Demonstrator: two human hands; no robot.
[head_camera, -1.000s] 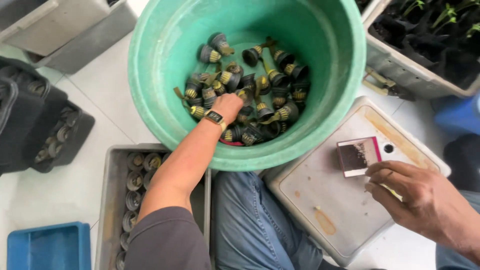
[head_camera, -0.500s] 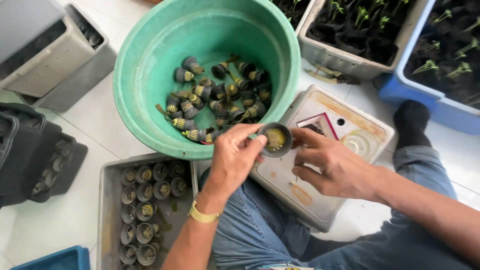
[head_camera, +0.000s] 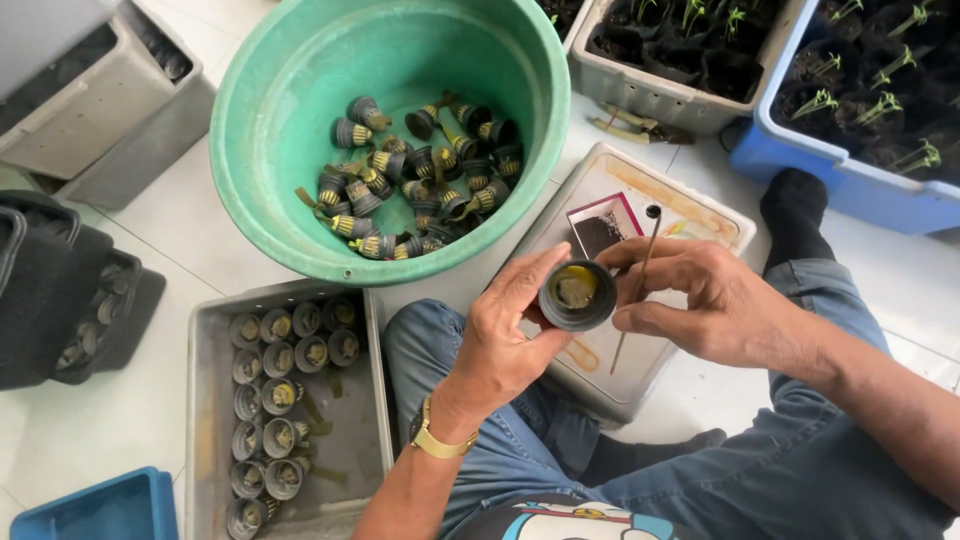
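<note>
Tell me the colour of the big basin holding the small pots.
Green basin, seen best in the head view.

I note a green basin (head_camera: 270, 150) of small pots, a grey tray (head_camera: 205, 420) with rows, and seedling crates (head_camera: 850, 180) behind.

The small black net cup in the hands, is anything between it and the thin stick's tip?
Nothing visible: the small black net cup sits in the left hand, mouth uncovered; the right hand holds the thin stick right beside it.
</note>
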